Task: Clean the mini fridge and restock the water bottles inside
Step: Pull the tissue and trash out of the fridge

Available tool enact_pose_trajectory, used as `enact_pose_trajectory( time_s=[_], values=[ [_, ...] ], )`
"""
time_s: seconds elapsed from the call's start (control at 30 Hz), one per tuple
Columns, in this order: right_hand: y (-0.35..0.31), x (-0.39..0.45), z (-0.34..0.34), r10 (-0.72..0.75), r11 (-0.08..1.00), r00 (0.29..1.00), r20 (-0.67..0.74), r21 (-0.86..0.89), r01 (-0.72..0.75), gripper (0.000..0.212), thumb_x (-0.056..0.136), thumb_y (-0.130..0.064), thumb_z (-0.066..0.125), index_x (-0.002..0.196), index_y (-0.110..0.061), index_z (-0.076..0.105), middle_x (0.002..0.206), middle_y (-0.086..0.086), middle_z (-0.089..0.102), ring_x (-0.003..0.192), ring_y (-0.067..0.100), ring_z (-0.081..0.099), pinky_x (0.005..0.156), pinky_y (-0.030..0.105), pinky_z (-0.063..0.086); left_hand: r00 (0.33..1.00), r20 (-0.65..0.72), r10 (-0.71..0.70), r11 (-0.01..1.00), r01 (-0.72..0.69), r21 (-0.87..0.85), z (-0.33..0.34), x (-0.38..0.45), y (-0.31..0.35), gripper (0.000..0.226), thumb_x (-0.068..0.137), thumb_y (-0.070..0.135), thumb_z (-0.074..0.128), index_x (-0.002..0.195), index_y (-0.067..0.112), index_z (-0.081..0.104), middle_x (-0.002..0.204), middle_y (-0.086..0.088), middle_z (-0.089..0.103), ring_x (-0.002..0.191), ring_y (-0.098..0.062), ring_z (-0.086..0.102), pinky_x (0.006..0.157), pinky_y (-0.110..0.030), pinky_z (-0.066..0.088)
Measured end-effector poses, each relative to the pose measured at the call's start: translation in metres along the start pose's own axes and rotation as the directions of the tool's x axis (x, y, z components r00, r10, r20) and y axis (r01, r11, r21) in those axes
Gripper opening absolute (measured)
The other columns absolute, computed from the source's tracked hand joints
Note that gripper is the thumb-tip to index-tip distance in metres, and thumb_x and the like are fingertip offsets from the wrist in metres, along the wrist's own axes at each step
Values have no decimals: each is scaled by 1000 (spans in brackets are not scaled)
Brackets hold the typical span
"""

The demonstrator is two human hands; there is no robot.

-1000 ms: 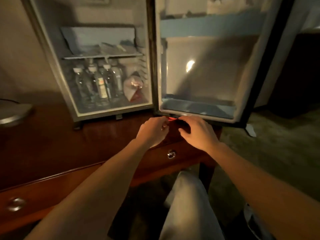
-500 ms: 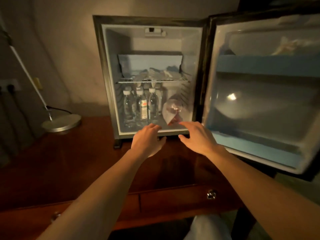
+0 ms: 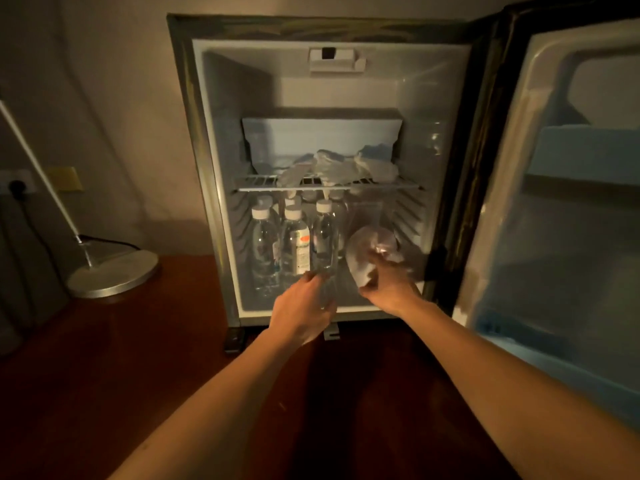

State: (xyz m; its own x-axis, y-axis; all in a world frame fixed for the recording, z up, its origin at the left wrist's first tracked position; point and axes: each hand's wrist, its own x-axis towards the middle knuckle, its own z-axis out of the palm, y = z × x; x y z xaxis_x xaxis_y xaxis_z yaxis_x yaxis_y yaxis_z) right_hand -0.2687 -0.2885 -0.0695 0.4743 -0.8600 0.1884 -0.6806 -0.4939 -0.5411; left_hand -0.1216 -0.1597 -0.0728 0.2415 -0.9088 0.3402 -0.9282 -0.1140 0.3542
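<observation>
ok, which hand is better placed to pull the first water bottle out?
Left. The left hand is already at the front bottle on the fridge floor, fingers at its base. The right hand is busy gripping the crumpled plastic bag beside the bottles.

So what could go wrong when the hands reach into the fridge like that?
The left hand is right at the front water bottles, which stand packed close together, so a bump could tip one into the others. The right hand is on a thin plastic bag beside them; pulling it out might drag against a bottle. It is also quite dark, so small things are hard to see.
</observation>
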Motion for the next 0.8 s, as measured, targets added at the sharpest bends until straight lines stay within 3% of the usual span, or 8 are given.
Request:
enact_pose_trajectory(
  time_s=[0.07, 0.17, 0.2, 0.27, 0.33, 0.4, 0.63, 0.8],
  values=[
    [8, 16, 10, 47, 999, 997, 64, 13, -48, 97, 85, -38, 73, 153, -44, 4, 149, 3, 42, 122, 22, 56, 82, 26, 49, 1000, 2, 0, 999, 0, -39, 10, 15, -1, 53, 91, 38, 57, 141, 32, 40, 143, 3, 50, 114, -25, 60, 88, -45, 53],
    [12, 35, 20, 8, 1000, 998, 57, 21, -9, 102, 83, -41, 73, 154, -41, -1, 164, -2, 5, 149, 23, 13, 112, 36, 32, 1000, -23, -20, 993, 18, -114, 23, 29, -5, 47, 92, 42, 55, 137, 32, 45, 139, 2, 54, 112, -26, 62, 89, -44, 53],
    [14, 41, 24, -23, 1000, 1000, 9, 11, 23, 98, 82, -39, 74, 155, -37, 7, 163, -3, 10, 149, 23, 12, 114, 38, 30, 999, -33, -29, 991, 24, -133, 26, 32, -8, 46, 92, 43, 54, 136, 32, 46, 138, 2, 55, 113, -26, 61, 90, -42, 52],
    [18, 52, 31, -37, 999, 992, -122, 0, 37, 75, 84, -31, 72, 148, -29, 33, 152, 0, 35, 140, 24, 33, 104, 37, 41, 999, -39, -35, 989, 29, -147, 31, 37, -12, 44, 93, 42, 53, 136, 33, 47, 136, 2, 57, 116, -25, 60, 92, -40, 52],
    [17, 55, 33, -17, 1000, 977, -213, -6, 16, 49, 87, -21, 61, 135, -24, 50, 127, 3, 58, 117, 25, 55, 88, 31, 47, 999, -29, -32, 989, 27, -148, 33, 41, -14, 43, 94, 40, 53, 136, 32, 48, 136, 1, 58, 116, -25, 60, 94, -40, 51],
    [12, 50, 29, -44, 998, 968, -245, -43, 34, 38, 88, -16, 58, 125, -24, 61, 111, 3, 67, 105, 25, 62, 79, 26, 45, 999, -24, -37, 987, 32, -158, 32, 43, -11, 41, 94, 38, 53, 135, 31, 49, 135, 0, 58, 115, -25, 60, 94, -41, 51],
    [3, 13, 6, -61, 998, 946, -318, -13, 61, 30, 86, -21, 62, 116, -17, 61, 110, 6, 66, 95, 23, 64, 69, 22, 39, 997, -65, -34, 988, 24, -155, 26, 31, 2, 36, 93, 31, 54, 129, 29, 52, 130, 0, 60, 111, -24, 61, 89, -41, 53],
    [-5, -11, -15, -101, 995, 921, -377, -48, 89, 23, 83, -30, 70, 104, -24, 67, 125, 6, 44, 118, 24, 41, 90, 25, 39, 973, -205, 101, 992, -113, -47, -2, 27, 14, 26, 95, 26, 54, 120, 24, 55, 118, -1, 62, 92, -24, 66, 73, -44, 58]
  ],
)
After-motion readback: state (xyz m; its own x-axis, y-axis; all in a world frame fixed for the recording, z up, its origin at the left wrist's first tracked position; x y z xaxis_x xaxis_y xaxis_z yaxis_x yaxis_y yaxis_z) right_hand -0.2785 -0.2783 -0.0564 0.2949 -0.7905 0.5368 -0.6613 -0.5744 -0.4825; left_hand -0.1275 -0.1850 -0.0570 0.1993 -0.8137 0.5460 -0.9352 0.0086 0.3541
